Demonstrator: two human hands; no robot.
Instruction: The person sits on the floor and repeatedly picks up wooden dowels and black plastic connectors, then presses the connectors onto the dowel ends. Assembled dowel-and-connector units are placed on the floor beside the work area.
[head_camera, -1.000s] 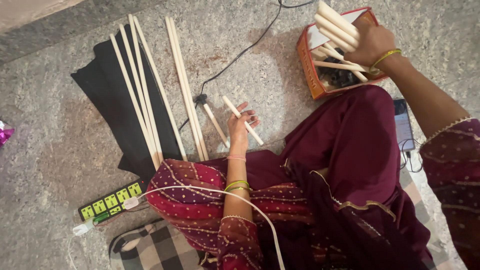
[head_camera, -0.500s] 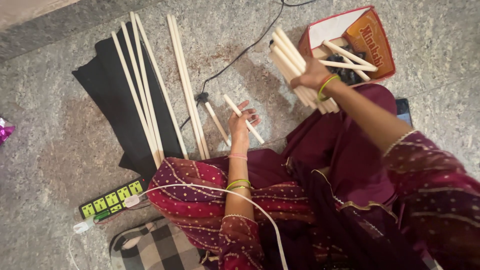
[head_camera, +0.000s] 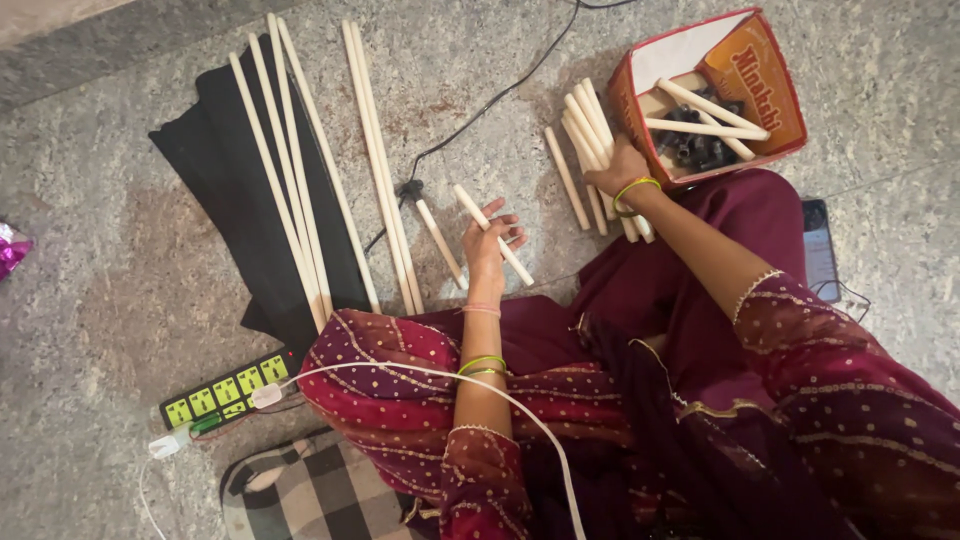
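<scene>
1. Right hand (head_camera: 617, 168) is closing around a bundle of short cream rods (head_camera: 590, 120), gripping them at their lower ends, low against the stone floor (head_camera: 480, 60); one loose short rod (head_camera: 566, 177) is lying just beside the bundle, on the side away from the cardboard box.
2. Red cardboard box (head_camera: 760, 70) is sitting just beside the right hand, open, holding more cream rods (head_camera: 705, 125) lying across dark small parts (head_camera: 695, 152); what those parts are I cannot tell.
3. Left hand (head_camera: 487, 245) is lying palm up, fingers half curled, loosely holding one short cream rod (head_camera: 490, 235) across them, well apart from the box, near the knee in maroon dotted fabric (head_camera: 400, 390).
4. Another short rod (head_camera: 438, 242) is lying just beside the left hand, on the side farther from the box, touching a black cable (head_camera: 480, 110).
5. Pair of long cream rods (head_camera: 378, 160) is lying beyond that, farther from the box.
6. Black cloth (head_camera: 235, 190) is lying farther still, with three long rods (head_camera: 285, 170) on it.
7. Green power strip (head_camera: 225, 388) is lying far from the box, near the knee, with a white cable (head_camera: 450, 385) running over the lap.
8. Phone (head_camera: 822, 250) is lying near the box, beside the maroon fabric.
</scene>
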